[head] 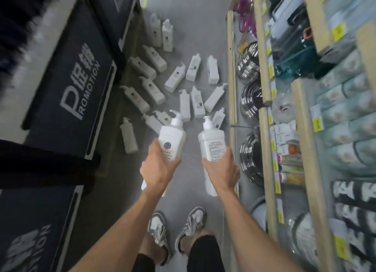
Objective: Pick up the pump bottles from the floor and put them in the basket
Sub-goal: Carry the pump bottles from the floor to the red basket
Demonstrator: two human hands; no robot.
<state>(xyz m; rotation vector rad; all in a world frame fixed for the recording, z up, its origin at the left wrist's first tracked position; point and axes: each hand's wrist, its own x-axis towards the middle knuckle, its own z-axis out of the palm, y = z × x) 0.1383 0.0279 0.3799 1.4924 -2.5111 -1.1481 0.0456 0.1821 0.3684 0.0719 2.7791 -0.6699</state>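
Note:
My left hand (157,170) grips a white pump bottle (172,136) with a round logo on its label, held upright above the grey floor. My right hand (221,171) grips a second white pump bottle (211,140) whose printed back label faces me. Ahead of both hands, several more white pump bottles (185,105) lie scattered on the floor, and two stand upright at the far end (167,35). Another bottle (128,135) lies alone at the left. No basket is in view.
Dark display bins marked PROMOTION (79,88) line the left of the aisle. Wooden shelves (264,113) with metal pots and packaged goods run along the right. My two sneakers (177,229) stand on the floor below my hands.

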